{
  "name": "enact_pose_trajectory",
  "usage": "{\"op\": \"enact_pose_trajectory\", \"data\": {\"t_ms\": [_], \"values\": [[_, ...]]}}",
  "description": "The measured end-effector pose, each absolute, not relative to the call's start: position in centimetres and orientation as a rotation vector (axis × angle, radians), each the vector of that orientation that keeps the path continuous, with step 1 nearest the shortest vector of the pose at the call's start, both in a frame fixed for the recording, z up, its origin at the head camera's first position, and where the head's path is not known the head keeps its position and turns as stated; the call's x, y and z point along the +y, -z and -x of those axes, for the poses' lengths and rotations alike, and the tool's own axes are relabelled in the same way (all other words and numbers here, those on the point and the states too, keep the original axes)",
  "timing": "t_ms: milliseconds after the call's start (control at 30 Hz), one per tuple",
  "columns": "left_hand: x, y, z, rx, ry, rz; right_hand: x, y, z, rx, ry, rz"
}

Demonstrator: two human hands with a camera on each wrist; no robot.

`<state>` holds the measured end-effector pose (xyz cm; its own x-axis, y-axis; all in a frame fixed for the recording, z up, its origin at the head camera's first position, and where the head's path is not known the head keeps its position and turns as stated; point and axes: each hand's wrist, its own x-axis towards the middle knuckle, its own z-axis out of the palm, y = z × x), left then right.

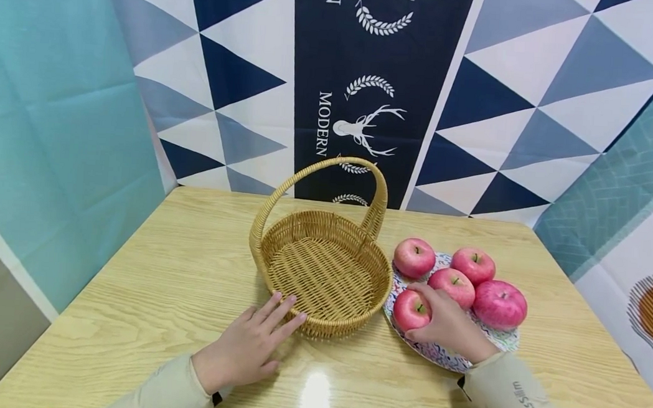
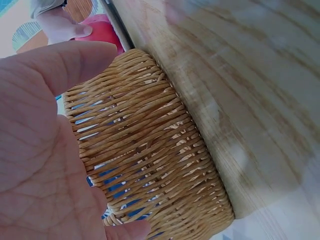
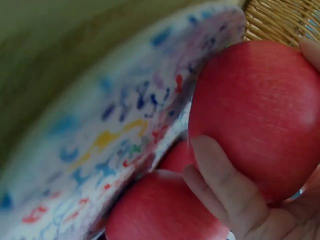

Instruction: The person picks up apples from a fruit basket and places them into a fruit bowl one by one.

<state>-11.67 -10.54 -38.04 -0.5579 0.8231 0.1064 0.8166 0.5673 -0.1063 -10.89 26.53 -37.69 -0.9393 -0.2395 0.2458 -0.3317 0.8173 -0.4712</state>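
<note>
My right hand grips a red apple at the near left part of a patterned plate. In the right wrist view the fingers curl round that apple, close to the plate's rim. Several more apples, among them a darker pink one, lie on the plate. My left hand rests with straight, spread fingers on the near left rim of a wicker basket. In the left wrist view the thumb and palm stand beside the woven wall. Nothing lies inside the basket.
The basket's tall arched handle rises over the wooden table, just left of the plate. A patterned cloth hangs behind the table's far edge. Pale blue-green cloth stands at the left side.
</note>
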Motion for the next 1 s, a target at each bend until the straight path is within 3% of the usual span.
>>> {"op": "enact_pose_trajectory", "data": {"t_ms": [367, 700, 1000], "values": [[-10.6, 38.4, 11.7, -2.645, -0.064, 1.39, 26.1, 37.7, 10.5, -2.865, -0.738, -0.381], [-10.9, 38.2, 11.8, -2.636, -0.073, 1.386, 25.2, 36.1, 9.7, -2.968, -0.409, -0.194], [-12.5, 36.0, 12.9, -2.672, 0.129, 1.385, 27.9, 33.6, 8.7, -2.635, -0.41, -0.126]]}}
